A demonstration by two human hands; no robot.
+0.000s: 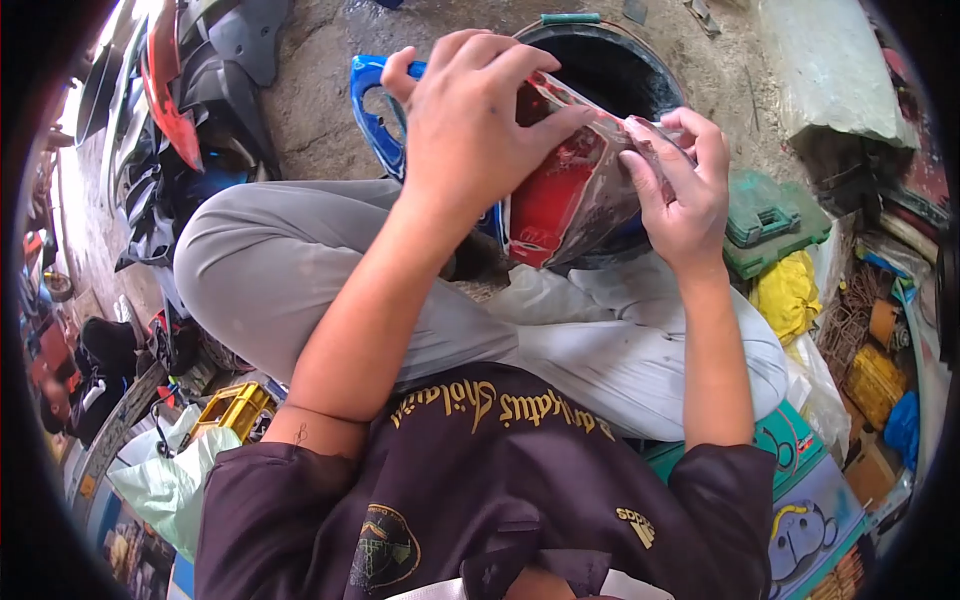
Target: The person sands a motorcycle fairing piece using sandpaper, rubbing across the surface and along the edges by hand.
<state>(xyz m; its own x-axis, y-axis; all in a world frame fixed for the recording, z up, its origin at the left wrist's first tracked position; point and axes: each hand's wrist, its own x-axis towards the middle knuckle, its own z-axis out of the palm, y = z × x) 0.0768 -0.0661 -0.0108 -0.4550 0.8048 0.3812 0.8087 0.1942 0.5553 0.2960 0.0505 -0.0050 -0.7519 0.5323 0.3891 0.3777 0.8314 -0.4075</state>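
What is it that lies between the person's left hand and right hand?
In the head view, a red and grey piece spans the stretch between the left hand and the right hand; both hold it. A black bucket shows beyond it.

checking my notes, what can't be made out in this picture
In the head view:
Far side of the red part: turned away from the camera.
Anything between it and the right hand: covered by that hand.
How far the blue part runs: hidden behind the left hand.
Much of the black bucket: blocked by the red part.
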